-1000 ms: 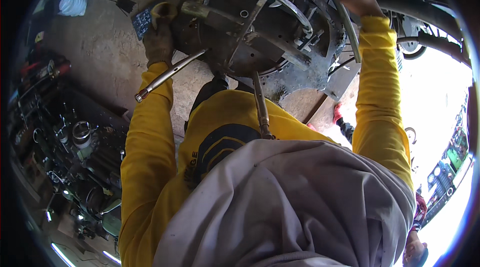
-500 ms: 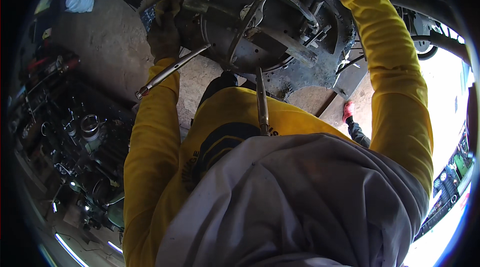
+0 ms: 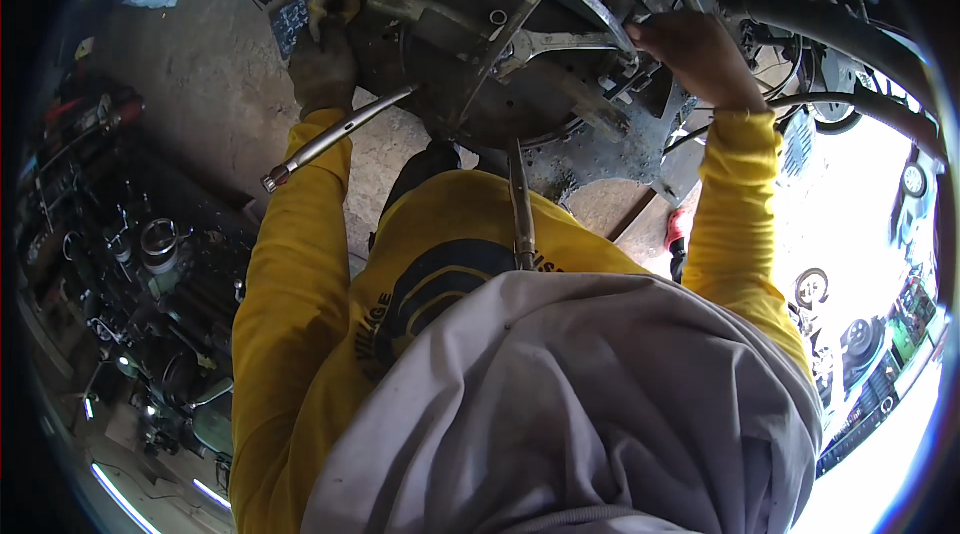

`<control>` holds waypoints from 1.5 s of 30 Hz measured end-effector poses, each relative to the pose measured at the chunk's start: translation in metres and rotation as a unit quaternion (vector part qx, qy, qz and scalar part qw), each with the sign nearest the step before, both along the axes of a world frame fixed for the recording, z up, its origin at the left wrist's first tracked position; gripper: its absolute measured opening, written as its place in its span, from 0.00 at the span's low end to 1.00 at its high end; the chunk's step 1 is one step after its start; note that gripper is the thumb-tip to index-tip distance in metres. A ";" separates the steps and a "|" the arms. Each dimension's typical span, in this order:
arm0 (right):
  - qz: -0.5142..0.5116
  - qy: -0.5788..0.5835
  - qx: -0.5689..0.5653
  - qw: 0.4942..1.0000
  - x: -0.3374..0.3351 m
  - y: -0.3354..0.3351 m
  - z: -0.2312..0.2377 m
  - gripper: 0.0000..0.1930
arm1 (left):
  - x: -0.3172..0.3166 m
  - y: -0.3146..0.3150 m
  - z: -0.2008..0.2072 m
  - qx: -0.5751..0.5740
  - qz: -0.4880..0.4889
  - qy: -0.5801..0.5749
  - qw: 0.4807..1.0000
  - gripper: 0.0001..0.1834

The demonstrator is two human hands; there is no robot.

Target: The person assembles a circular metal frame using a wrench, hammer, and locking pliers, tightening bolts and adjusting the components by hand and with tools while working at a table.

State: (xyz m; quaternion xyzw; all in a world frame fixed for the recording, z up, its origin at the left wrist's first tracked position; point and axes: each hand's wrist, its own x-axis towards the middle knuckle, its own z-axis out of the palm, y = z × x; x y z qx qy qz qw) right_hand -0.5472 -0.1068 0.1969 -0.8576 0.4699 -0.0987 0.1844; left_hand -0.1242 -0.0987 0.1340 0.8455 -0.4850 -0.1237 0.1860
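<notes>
Upper right: right hand, fingers clamped on a wrench, probably best seated squarely against slipping. Upper left: left hand, fingers' state impossible to tell.

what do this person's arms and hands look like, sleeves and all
Both arms wear long, bright yellow sleeves, creased, with gathered cuffs at the wrists. The right hand is bare; the left hand is in shadow and looks gloved, though that is hard to confirm.

Lettering on yellow shirt, perhaps blue card
</notes>
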 end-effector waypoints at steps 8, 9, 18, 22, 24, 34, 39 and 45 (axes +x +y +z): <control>0.047 -0.074 -0.159 0.983 -0.044 -0.040 0.007 0.10 | 0.000 -0.006 -0.002 -0.003 -0.021 0.013 1.000 0.35; 0.045 -0.076 -0.159 0.983 -0.041 -0.052 0.009 0.10 | 0.002 -0.004 -0.005 -0.010 -0.023 0.011 1.000 0.35; 0.126 -0.105 -0.089 0.982 0.014 -0.113 0.014 0.19 | 0.001 -0.002 -0.004 -0.011 -0.049 -0.006 0.999 0.33; 0.181 -0.031 -0.103 0.978 0.039 -0.133 0.023 0.16 | 0.010 -0.001 -0.008 -0.023 -0.072 -0.025 0.997 0.33; 0.199 0.008 -0.097 0.975 0.050 -0.142 0.027 0.16 | 0.002 -0.003 -0.004 -0.024 -0.073 -0.008 0.997 0.33; 0.231 0.136 -0.230 0.935 0.047 -0.122 -0.002 0.21 | -0.006 -0.006 0.003 -0.006 -0.033 0.031 0.999 0.34; -0.029 0.046 -0.111 0.992 0.010 -0.009 -0.014 0.16 | -0.006 -0.001 0.005 -0.008 -0.007 0.021 1.000 0.33; -0.123 -0.030 -0.028 0.992 0.002 -0.016 0.002 0.16 | 0.004 0.000 -0.007 -0.022 -0.011 -0.012 1.000 0.32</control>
